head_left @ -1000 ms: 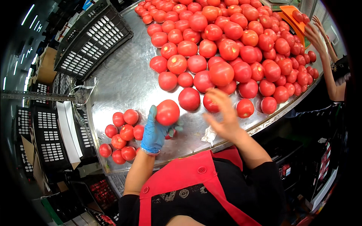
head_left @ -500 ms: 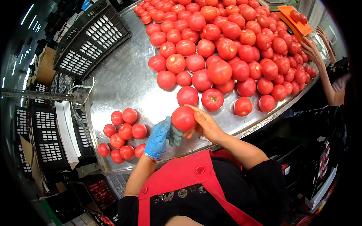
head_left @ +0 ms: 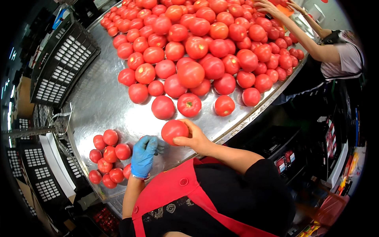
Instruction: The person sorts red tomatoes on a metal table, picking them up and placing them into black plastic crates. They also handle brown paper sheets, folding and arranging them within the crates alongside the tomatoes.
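Observation:
My bare right hand (head_left: pixel 194 138) is wrapped round a large red tomato (head_left: pixel 173 131), thumb across its near side, held above the metal table's front part. My left hand (head_left: pixel 144 155), in a blue glove, is just left of that tomato and apart from it. Its fingers are loosely bent with a gap to the thumb, and nothing shows in them. To its left lies a small group of tomatoes (head_left: pixel 105 166), one of them close by the glove. Beyond my hands spreads a big heap of tomatoes (head_left: pixel 190 74); a tomato with its stem scar up (head_left: pixel 189 104) lies at the near edge.
The metal table (head_left: pixel 98 106) has a raised rim. A black slatted crate (head_left: pixel 65 59) stands tilted at its far left. At the far right, another person's arm (head_left: pixel 294 33) reaches over the heap. Stacked black crates (head_left: pixel 41 172) stand left of the table.
My left hand has come away from the tomato, which my right hand still holds. The view has shifted to the right. The other person's hands have moved from an orange tray onto the heap.

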Action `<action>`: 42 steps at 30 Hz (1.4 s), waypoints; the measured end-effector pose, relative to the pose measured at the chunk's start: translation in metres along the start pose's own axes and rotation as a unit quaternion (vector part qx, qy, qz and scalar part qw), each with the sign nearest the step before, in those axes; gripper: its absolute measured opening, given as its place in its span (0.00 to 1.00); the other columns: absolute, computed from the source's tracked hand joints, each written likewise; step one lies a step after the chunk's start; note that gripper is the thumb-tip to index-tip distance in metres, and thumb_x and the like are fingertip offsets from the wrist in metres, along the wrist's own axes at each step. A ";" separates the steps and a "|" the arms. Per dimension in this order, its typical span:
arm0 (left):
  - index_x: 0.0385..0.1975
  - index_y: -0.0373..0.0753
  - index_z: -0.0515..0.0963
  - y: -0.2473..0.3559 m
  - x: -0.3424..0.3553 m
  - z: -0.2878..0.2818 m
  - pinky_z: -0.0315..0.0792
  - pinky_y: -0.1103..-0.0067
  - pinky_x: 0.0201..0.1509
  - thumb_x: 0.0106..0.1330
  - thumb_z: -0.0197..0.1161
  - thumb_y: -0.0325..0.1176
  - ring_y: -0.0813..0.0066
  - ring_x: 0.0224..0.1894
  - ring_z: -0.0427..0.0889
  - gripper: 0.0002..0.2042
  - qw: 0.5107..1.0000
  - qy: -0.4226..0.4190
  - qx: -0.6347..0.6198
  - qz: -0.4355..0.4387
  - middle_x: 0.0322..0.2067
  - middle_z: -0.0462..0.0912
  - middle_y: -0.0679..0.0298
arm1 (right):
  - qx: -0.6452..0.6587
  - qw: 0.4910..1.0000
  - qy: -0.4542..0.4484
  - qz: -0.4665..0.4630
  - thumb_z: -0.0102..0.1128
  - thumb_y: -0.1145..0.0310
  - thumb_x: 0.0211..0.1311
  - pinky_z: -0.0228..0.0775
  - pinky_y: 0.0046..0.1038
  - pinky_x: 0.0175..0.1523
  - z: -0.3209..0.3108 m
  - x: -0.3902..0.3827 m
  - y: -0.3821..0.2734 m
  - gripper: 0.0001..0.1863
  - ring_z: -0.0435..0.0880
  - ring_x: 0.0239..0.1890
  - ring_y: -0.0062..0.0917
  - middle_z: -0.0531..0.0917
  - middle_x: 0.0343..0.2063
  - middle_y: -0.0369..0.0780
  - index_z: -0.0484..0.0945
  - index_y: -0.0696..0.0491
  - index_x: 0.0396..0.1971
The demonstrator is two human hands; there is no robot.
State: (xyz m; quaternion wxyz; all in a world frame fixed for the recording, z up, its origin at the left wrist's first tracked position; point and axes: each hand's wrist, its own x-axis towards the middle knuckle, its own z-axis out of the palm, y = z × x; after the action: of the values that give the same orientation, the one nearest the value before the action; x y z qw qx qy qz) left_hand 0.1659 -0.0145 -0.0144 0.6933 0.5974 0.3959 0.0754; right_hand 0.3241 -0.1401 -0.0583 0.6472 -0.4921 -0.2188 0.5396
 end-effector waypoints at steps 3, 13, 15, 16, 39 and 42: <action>0.34 0.34 0.74 -0.010 0.002 -0.009 0.70 0.85 0.37 0.68 0.52 0.33 0.81 0.31 0.76 0.09 0.993 0.072 0.021 0.092 0.29 0.80 0.65 | -0.098 0.981 0.099 -0.135 0.73 0.59 0.44 0.63 0.30 0.57 -0.014 -0.009 -0.021 0.41 0.73 0.51 0.27 0.71 0.49 0.43 0.60 0.58 0.55; 0.44 0.38 0.75 -0.041 0.009 -0.026 0.64 0.71 0.58 0.57 0.63 0.32 0.62 0.52 0.72 0.15 0.953 0.086 0.235 0.173 0.46 0.75 0.56 | -0.476 0.686 0.436 -0.334 0.73 0.59 0.42 0.62 0.37 0.57 -0.123 0.041 -0.117 0.40 0.70 0.53 0.41 0.71 0.49 0.49 0.64 0.59 0.54; 0.45 0.39 0.75 -0.035 0.007 -0.024 0.63 0.70 0.59 0.55 0.64 0.31 0.60 0.55 0.70 0.16 0.939 0.078 0.281 0.185 0.47 0.74 0.56 | -0.545 0.614 0.441 -0.362 0.72 0.57 0.43 0.60 0.38 0.55 -0.141 0.051 -0.132 0.39 0.70 0.53 0.41 0.71 0.49 0.49 0.65 0.59 0.54; 0.47 0.39 0.74 -0.034 0.007 -0.025 0.60 0.69 0.62 0.53 0.66 0.31 0.57 0.57 0.67 0.20 0.940 0.067 0.288 0.173 0.50 0.72 0.54 | -0.551 0.590 0.459 -0.371 0.72 0.56 0.43 0.60 0.39 0.55 -0.152 0.056 -0.137 0.39 0.70 0.52 0.41 0.72 0.49 0.49 0.65 0.59 0.53; 0.55 0.37 0.67 -0.059 0.010 -0.028 0.63 0.72 0.59 0.54 0.64 0.29 0.61 0.52 0.69 0.27 0.958 0.169 0.179 0.144 0.51 0.68 0.54 | -0.609 0.500 0.548 -0.280 0.57 0.55 0.59 0.62 0.37 0.58 -0.289 0.045 -0.179 0.26 0.74 0.51 0.43 0.77 0.46 0.52 0.73 0.63 0.47; 0.55 0.35 0.65 -0.053 0.010 -0.034 0.73 0.77 0.43 0.64 0.53 0.45 0.64 0.42 0.77 0.25 0.980 0.092 -0.175 0.023 0.46 0.75 0.52 | -0.512 0.573 0.532 -0.355 0.59 0.62 0.60 0.61 0.34 0.59 -0.199 0.030 -0.174 0.22 0.72 0.52 0.37 0.75 0.49 0.48 0.72 0.62 0.49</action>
State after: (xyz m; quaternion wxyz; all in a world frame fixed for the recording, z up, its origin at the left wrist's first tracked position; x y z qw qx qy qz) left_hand 0.1313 0.0022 -0.0652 0.7459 0.4664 0.4247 0.2138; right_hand 0.5802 -0.1805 0.0025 0.4268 -0.8232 -0.2320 -0.2940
